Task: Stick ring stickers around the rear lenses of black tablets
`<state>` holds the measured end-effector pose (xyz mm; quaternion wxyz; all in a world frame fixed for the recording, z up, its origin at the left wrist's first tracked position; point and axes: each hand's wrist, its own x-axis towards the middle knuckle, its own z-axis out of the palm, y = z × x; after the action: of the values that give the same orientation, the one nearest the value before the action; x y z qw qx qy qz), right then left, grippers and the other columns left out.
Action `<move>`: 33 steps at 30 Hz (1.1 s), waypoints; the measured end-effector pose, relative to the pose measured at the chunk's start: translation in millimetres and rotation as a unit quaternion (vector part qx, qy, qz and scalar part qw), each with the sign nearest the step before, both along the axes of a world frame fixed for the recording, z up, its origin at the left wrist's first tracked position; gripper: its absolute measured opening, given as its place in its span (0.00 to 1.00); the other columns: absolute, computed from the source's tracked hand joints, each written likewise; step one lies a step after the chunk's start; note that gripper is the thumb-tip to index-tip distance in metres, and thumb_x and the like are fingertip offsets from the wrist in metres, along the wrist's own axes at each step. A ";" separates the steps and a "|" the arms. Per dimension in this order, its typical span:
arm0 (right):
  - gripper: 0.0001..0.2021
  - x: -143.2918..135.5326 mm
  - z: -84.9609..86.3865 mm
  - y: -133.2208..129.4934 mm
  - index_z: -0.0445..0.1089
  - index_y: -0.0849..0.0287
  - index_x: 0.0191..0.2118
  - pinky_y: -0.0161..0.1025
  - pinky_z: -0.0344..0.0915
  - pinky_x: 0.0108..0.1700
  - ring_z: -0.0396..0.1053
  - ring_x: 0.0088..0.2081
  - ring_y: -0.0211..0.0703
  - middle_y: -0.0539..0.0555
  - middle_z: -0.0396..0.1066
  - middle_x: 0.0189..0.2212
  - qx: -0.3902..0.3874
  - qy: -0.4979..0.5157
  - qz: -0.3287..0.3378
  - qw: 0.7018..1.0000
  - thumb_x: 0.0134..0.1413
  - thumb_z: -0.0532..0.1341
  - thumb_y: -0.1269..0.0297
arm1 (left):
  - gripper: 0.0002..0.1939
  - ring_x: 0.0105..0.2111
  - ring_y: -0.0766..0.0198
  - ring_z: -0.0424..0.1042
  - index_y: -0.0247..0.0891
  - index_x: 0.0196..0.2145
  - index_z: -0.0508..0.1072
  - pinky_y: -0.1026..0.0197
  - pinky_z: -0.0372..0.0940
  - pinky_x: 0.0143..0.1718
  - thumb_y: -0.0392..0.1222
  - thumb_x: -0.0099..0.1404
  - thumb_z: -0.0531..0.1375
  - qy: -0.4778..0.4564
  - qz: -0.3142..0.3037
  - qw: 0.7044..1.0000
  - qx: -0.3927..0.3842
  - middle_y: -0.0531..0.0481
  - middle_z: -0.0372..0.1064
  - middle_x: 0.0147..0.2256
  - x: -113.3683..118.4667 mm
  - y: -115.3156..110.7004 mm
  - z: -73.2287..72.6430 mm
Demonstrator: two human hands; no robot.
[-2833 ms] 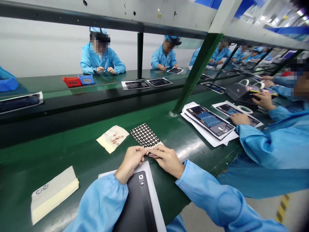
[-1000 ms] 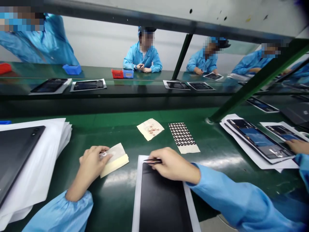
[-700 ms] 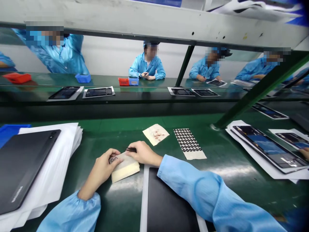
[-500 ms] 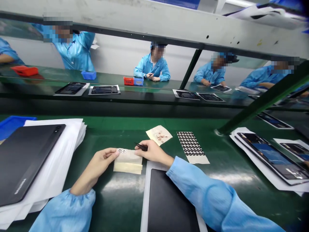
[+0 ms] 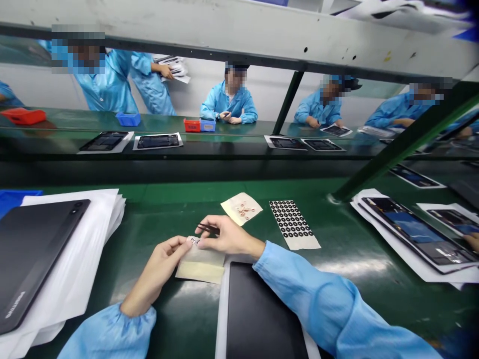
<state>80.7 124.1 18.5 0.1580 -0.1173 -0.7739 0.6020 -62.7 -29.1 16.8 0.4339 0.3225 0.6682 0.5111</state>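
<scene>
My left hand (image 5: 166,264) pinches the upper left edge of a cream backing sheet (image 5: 204,269) between thumb and finger. Small ring-shaped stickers (image 5: 192,241) sit along that sheet's top edge. In my right hand (image 5: 230,237) is a pair of dark tweezers (image 5: 208,229), tips pointing left above the sheet. The right thumb reaches the sheet's top edge beside the stickers; whether it grips one there is hidden. Below my right wrist lies a black tablet (image 5: 264,319) on a white base. Behind that hand is a cream paper (image 5: 235,204) with small copper-coloured bits.
Right of centre lies a sheet of black ring stickers (image 5: 294,224). Paper stacked on the left carries a dark tablet (image 5: 41,254). On the right, an opened tablet (image 5: 415,232) rests on white sheets near a slanted green post (image 5: 396,149). Co-workers in blue sit across the bench.
My right hand has moved left along the sheet's top edge to the stickers, tweezers still held. The sheet's upper part now tilts up. A person carrying papers has appeared at the back.
</scene>
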 end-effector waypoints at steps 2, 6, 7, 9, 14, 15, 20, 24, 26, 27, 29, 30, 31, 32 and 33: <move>0.15 1.5 -3.0 -3.8 0.79 0.59 0.47 0.40 0.72 0.48 0.78 0.43 0.45 0.54 0.81 0.41 -0.017 0.025 0.019 0.999 0.53 0.71 0.62 | 0.21 0.28 0.65 0.64 0.37 0.29 0.76 0.66 0.56 0.29 0.60 0.58 0.66 -0.009 0.007 1.000 -0.003 0.52 0.71 0.28 3.7 1.4 -1.5; 0.14 6.3 -4.2 -4.6 0.82 0.59 0.38 0.41 0.73 0.45 0.79 0.43 0.50 0.56 0.82 0.38 -0.003 -0.002 0.005 1.000 0.53 0.72 0.54 | 0.21 0.26 0.65 0.64 0.37 0.28 0.75 0.66 0.55 0.28 0.60 0.56 0.66 0.006 0.029 0.999 -0.021 0.53 0.69 0.25 5.3 3.6 -7.6; 0.15 9.9 -3.1 -3.0 0.82 0.60 0.38 0.41 0.73 0.44 0.79 0.41 0.50 0.56 0.82 0.37 -0.013 -0.004 -0.010 1.000 0.52 0.72 0.53 | 0.21 0.26 0.65 0.64 0.37 0.29 0.76 0.66 0.55 0.28 0.60 0.56 0.66 0.022 0.047 0.998 -0.020 0.53 0.70 0.26 2.9 3.1 -9.4; 0.16 24.6 0.7 1.3 0.82 0.61 0.38 0.40 0.72 0.43 0.78 0.40 0.48 0.56 0.82 0.37 -0.028 0.013 -0.055 0.998 0.53 0.72 0.52 | 0.21 0.28 0.63 0.67 0.37 0.31 0.77 0.65 0.57 0.28 0.60 0.56 0.65 0.070 0.101 0.992 -0.012 0.52 0.72 0.28 -6.0 0.5 -12.5; 0.07 110.9 4.3 2.8 0.80 0.60 0.38 0.36 0.70 0.37 0.75 0.34 0.41 0.53 0.80 0.33 0.127 -0.003 -0.202 0.971 0.62 0.66 0.62 | 0.26 0.39 0.52 0.77 0.37 0.48 0.77 0.58 0.68 0.37 0.61 0.62 0.60 0.272 0.180 0.942 -0.079 0.48 0.79 0.37 -38.7 -8.7 -11.0; 0.06 132.3 1.6 -0.2 0.80 0.59 0.38 0.36 0.70 0.36 0.75 0.33 0.40 0.53 0.79 0.32 0.166 -0.012 -0.213 0.963 0.62 0.65 0.65 | 0.30 0.42 0.47 0.78 0.36 0.53 0.75 0.53 0.69 0.40 0.61 0.64 0.58 0.328 0.165 0.924 -0.104 0.46 0.79 0.39 -42.4 -9.8 -9.8; 0.09 212.4 -26.0 -25.0 0.78 0.56 0.44 0.36 0.73 0.41 0.78 0.39 0.42 0.54 0.80 0.39 0.340 -0.048 -0.247 0.906 0.65 0.61 0.72 | 0.38 0.64 0.20 0.59 0.35 0.68 0.59 0.22 0.59 0.55 0.61 0.69 0.48 0.573 0.129 0.806 -0.066 0.30 0.64 0.63 -20.9 -5.5 -10.1; 0.11 228.2 -40.9 -46.0 0.76 0.57 0.51 0.34 0.68 0.30 0.74 0.28 0.36 0.56 0.77 0.43 0.443 -0.122 -0.270 0.846 0.68 0.58 0.71 | 0.23 0.51 0.42 0.75 0.41 0.57 0.71 0.40 0.69 0.55 0.54 0.71 0.53 0.540 0.005 0.839 0.065 0.40 0.74 0.52 33.4 6.8 -19.6; 0.13 227.4 -42.1 -52.6 0.74 0.61 0.54 0.35 0.66 0.27 0.71 0.25 0.34 0.58 0.76 0.43 0.476 -0.132 -0.267 0.827 0.69 0.57 0.72 | 0.18 0.43 0.54 0.77 0.43 0.54 0.73 0.53 0.73 0.47 0.52 0.73 0.55 0.490 -0.076 0.863 0.097 0.46 0.76 0.46 60.9 11.6 -24.8; 0.14 226.5 -42.0 -54.7 0.73 0.63 0.54 0.35 0.66 0.26 0.71 0.25 0.35 0.59 0.76 0.43 0.487 -0.130 -0.268 0.821 0.68 0.56 0.74 | 0.16 0.40 0.57 0.77 0.44 0.53 0.74 0.58 0.73 0.43 0.51 0.74 0.55 0.476 -0.107 0.866 0.107 0.47 0.76 0.45 72.6 13.2 -27.0; 0.15 225.1 -41.7 -56.8 0.72 0.67 0.55 0.36 0.66 0.26 0.73 0.26 0.36 0.61 0.75 0.43 0.499 -0.120 -0.269 0.815 0.67 0.54 0.77 | 0.15 0.39 0.60 0.76 0.45 0.52 0.74 0.62 0.72 0.40 0.49 0.75 0.54 0.471 -0.147 0.861 0.121 0.49 0.75 0.44 89.9 15.3 -30.2; 0.15 224.8 -41.7 -57.1 0.72 0.68 0.54 0.36 0.67 0.26 0.73 0.26 0.37 0.61 0.75 0.42 0.499 -0.117 -0.271 0.814 0.67 0.53 0.77 | 0.14 0.40 0.61 0.76 0.44 0.52 0.74 0.63 0.71 0.39 0.48 0.75 0.54 0.474 -0.156 0.858 0.125 0.49 0.74 0.45 95.3 16.0 -31.2; 0.15 224.7 -42.0 -57.0 0.72 0.69 0.54 0.35 0.67 0.25 0.73 0.27 0.37 0.61 0.75 0.42 0.497 -0.115 -0.274 0.815 0.67 0.53 0.78 | 0.14 0.40 0.62 0.76 0.44 0.53 0.74 0.64 0.70 0.39 0.48 0.76 0.54 0.477 -0.159 0.855 0.126 0.48 0.73 0.45 98.7 16.6 -31.8; 0.14 224.7 -42.5 -56.8 0.72 0.69 0.53 0.35 0.67 0.25 0.73 0.27 0.37 0.61 0.75 0.41 0.494 -0.112 -0.275 0.817 0.67 0.53 0.78 | 0.14 0.40 0.62 0.76 0.44 0.53 0.74 0.65 0.70 0.39 0.48 0.76 0.54 0.480 -0.158 0.854 0.124 0.48 0.73 0.46 100.6 17.2 -32.0; 0.14 224.9 -42.9 -56.5 0.72 0.70 0.53 0.35 0.68 0.26 0.73 0.27 0.37 0.61 0.75 0.41 0.490 -0.109 -0.275 0.820 0.67 0.53 0.78 | 0.14 0.40 0.63 0.75 0.44 0.53 0.74 0.65 0.69 0.38 0.48 0.76 0.54 0.482 -0.158 0.853 0.120 0.48 0.72 0.46 101.3 17.7 -32.0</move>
<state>305.5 67.5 -24.5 0.2681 -0.2968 -0.9147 0.0583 38.6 -11.4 -15.2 0.0902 0.6792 0.6670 0.2926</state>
